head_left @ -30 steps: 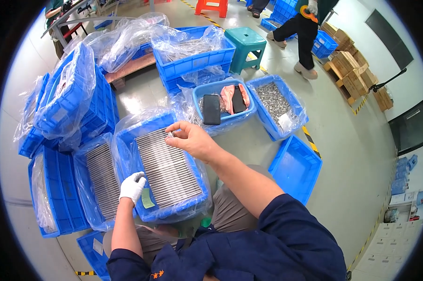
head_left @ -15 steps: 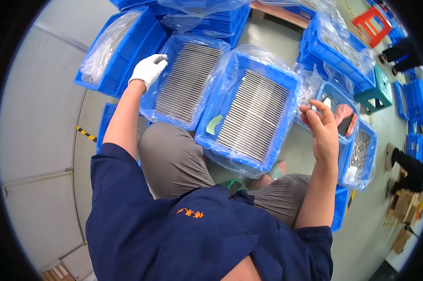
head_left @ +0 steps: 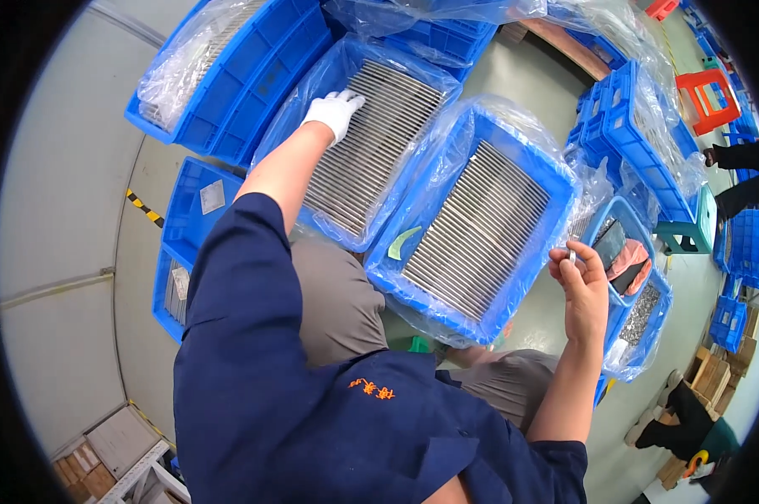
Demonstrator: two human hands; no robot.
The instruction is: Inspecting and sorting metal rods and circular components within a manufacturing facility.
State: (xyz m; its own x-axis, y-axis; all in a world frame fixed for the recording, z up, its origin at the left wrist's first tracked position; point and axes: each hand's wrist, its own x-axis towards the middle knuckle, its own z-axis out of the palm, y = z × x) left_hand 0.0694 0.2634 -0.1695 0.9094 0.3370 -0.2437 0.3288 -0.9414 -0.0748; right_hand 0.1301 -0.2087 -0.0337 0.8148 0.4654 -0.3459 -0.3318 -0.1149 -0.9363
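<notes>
My left hand [head_left: 334,114], in a white glove, reaches over the upper left part of the left blue crate. Its fingers are stretched out at the ends of the thin metal rods [head_left: 371,134], which lie in close parallel rows there; no rod is visibly lifted. My bare right hand [head_left: 579,281] is raised at the right of the middle crate [head_left: 556,189]. Thumb and fingers pinch a small shiny metal piece [head_left: 572,255], mostly hidden by the fingertips. The middle crate, lined with clear plastic, holds more rods [head_left: 480,227] and a pale green slip [head_left: 403,243].
At right, a blue bin [head_left: 623,210] holds a pink cloth [head_left: 630,265] and a dark flat object. Below it stands a crate of small metal parts [head_left: 641,315]. Stacked blue crates [head_left: 253,76] rise at upper left. Another person's legs [head_left: 690,424] show at far right.
My left hand has moved from the left crate's outer edge onto its rods. My right hand stays raised, pinching, slightly lower. The whole view has shifted and turned.
</notes>
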